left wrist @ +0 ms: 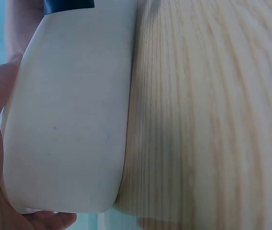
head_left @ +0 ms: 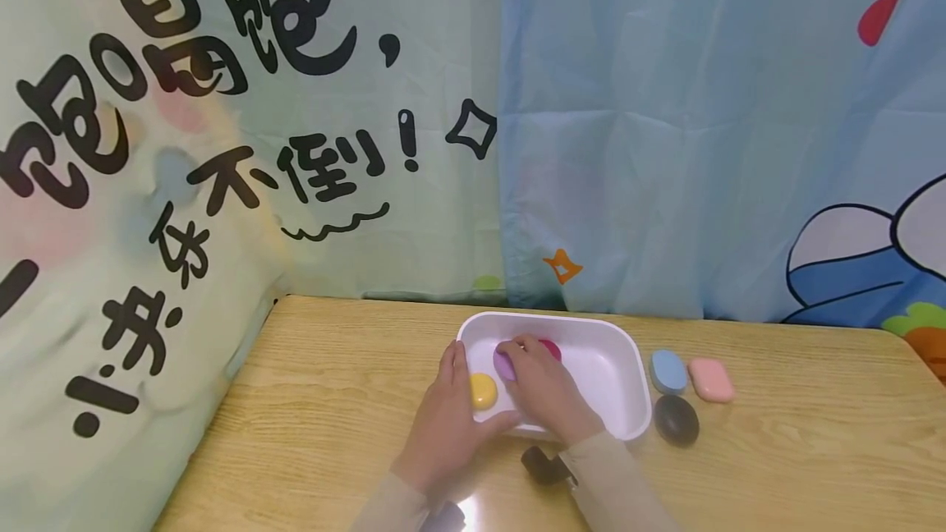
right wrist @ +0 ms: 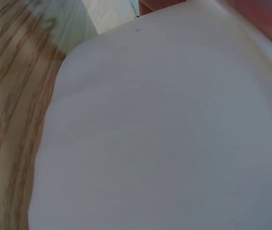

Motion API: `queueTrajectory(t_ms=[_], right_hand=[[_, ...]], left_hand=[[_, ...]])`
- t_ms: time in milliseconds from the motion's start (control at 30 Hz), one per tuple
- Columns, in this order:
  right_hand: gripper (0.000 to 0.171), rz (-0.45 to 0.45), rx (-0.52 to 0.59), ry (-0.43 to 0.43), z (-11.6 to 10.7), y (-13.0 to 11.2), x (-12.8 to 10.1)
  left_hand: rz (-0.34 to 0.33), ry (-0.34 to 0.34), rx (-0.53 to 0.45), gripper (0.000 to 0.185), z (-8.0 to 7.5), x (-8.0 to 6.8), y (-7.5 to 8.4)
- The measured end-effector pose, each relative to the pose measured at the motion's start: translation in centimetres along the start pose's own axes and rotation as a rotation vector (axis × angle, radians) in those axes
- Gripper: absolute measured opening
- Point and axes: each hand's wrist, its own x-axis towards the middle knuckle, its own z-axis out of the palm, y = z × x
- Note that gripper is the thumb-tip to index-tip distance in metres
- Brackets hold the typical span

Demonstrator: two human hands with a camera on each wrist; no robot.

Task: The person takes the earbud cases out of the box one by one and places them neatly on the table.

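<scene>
A white plastic tub stands on the table. My left hand holds its near left corner, fingers along the left wall and thumb across the front; the left wrist view shows the tub wall close up. Inside the tub, my right hand has its fingertips on a smooth purple soap-shaped piece and pinches it. A round yellow piece lies by the left wall. Behind the right fingers a crimson piece is partly hidden. In the right wrist view the tub's outer wall fills most of the picture.
Right of the tub lie a blue piece, a pink piece and a dark oval piece. A black wrist-worn device sits by the right sleeve. Printed curtains hang behind and left of the wooden table.
</scene>
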Motion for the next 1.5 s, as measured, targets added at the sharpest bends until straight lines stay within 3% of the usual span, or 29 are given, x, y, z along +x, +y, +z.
queueTrajectory(t_ms=[167, 667, 1200, 1500], right_hand=[[0.041, 0.022, 0.005, -0.027, 0.0, 0.0, 0.0], [0.032, -0.019, 0.038, 0.067, -0.5, 0.0, -0.5], [0.042, 0.03, 0.067, 0.078, -1.5, 0.1, -1.1], [0.037, -0.034, 0.053, 0.178, -1.8, 0.5, -2.0]], left_hand=[[0.005, 0.007, -0.002, 0.123, 0.0, 0.0, -0.1], [0.015, 0.01, -0.009, 0.123, 0.3, 0.1, -0.3], [0.009, 0.01, -0.019, 0.122, 0.4, 0.0, -0.3], [0.012, 0.006, -0.021, 0.119, 0.3, -0.1, -0.3]])
